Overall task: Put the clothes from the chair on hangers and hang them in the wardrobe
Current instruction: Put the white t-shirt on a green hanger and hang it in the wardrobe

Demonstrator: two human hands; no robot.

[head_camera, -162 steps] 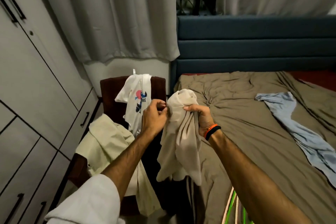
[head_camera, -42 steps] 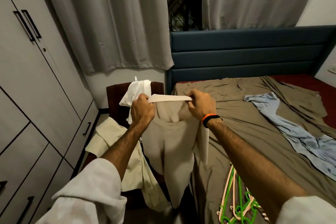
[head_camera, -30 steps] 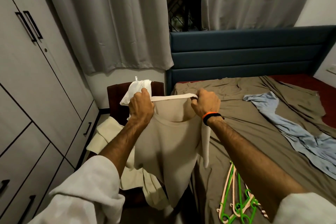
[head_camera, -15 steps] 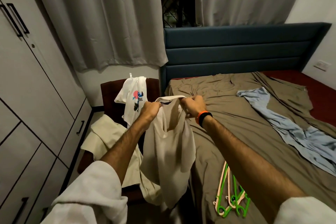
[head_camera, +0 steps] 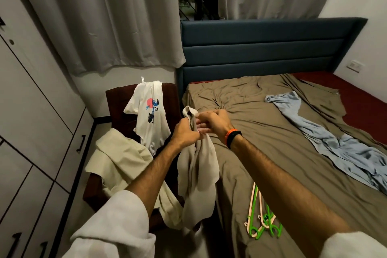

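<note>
A beige garment (head_camera: 198, 176) hangs bunched from both hands, between the chair and the bed. My left hand (head_camera: 185, 133) grips its gathered top. My right hand (head_camera: 215, 120), with an orange and black wristband, pinches the same bunch close beside the left. On the dark brown chair (head_camera: 119, 98) a white printed T-shirt (head_camera: 149, 115) drapes over the backrest and a pale cream garment (head_camera: 120, 159) lies across the seat. Green and pink hangers (head_camera: 261, 226) lie on the bed's near edge. The wardrobe (head_camera: 31, 111) stands shut on the left.
A bed with an olive sheet (head_camera: 272, 132) fills the right side, with a light blue garment (head_camera: 335, 140) spread on it. A dark blue headboard (head_camera: 261, 48) and grey curtains (head_camera: 94, 16) are behind. The gap between chair and bed is narrow.
The garment was held spread by its neckline between both hands; now the hands have come together and the top is bunched. The view has shifted slightly left and down.
</note>
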